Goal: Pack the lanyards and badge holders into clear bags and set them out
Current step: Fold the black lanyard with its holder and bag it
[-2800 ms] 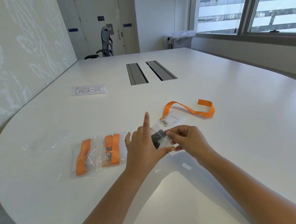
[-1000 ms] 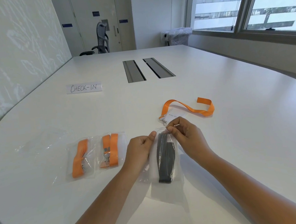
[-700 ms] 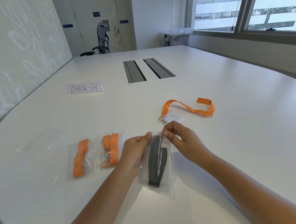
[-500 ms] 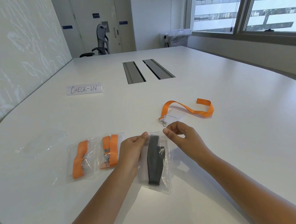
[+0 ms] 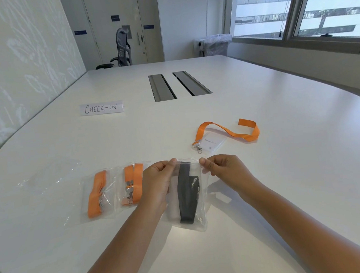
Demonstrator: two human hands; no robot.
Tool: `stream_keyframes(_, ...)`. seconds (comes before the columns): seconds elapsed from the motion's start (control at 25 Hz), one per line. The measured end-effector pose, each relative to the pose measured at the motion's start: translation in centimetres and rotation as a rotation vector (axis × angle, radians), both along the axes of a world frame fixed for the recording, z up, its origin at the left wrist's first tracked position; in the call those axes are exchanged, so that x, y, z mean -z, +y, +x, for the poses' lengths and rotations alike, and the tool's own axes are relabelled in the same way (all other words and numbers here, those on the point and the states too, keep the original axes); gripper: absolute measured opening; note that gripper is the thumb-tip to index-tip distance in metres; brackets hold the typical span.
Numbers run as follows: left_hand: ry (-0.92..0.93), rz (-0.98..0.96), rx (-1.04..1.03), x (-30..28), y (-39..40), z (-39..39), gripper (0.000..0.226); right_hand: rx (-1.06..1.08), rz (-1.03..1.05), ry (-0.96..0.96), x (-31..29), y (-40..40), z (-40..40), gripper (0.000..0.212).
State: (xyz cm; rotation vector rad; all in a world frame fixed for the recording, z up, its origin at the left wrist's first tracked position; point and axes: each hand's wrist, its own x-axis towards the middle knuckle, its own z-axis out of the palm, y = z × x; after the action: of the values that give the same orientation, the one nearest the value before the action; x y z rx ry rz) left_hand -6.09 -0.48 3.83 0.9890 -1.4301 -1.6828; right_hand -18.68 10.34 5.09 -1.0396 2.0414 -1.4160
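Now the right hand (image 5: 224,168) is pinching the top right corner of the clear plastic bag holding the folded dark grey lanyard (image 5: 187,196) again, where half a second ago its fingers were hovering just off the bag's mouth. The left hand (image 5: 158,180) is still gripping the top left corner between thumb and fingers, so both hands are holding the bag by its open end, its bottom resting on the white table (image 5: 278,99) near the near edge. That suggests the seal is being pressed closed or checked, with this pack nearly ready to set out. Two clear bags with folded orange lanyards (image 5: 114,187) are lying just left of it toward the table's left edge. The loose orange lanyard clipped to a white badge holder (image 5: 212,143) is waiting unpacked farther in, beyond the right hand.
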Motion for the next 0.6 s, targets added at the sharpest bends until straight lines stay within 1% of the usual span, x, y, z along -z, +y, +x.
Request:
stream_keyframes(0.12, -0.012, -0.013, 0.023, -0.07, 0.10, -0.01, 0.020, 0.029, 0.019, -0.019, -0.07, -0.05, -0.21, 0.027)
stream_keyframes(0.28, -0.054, 0.044, 0.041, -0.17, -0.16, 0.14, 0.032, 0.064, -0.030, -0.015, -0.06, -0.09, -0.25, 0.029)
stream_keyframes(0.44, -0.015, 0.058, 0.021, -0.10, -0.29, 0.08, 0.025, 0.094, 0.006, 0.018, 0.03, -0.27, -0.27, 0.033)
stream_keyframes(0.6, -0.008, 0.010, -0.021, 0.23, -0.40, 0.07, 0.027, 0.093, 0.040, 0.028, 0.11, -0.28, -0.20, 0.035)
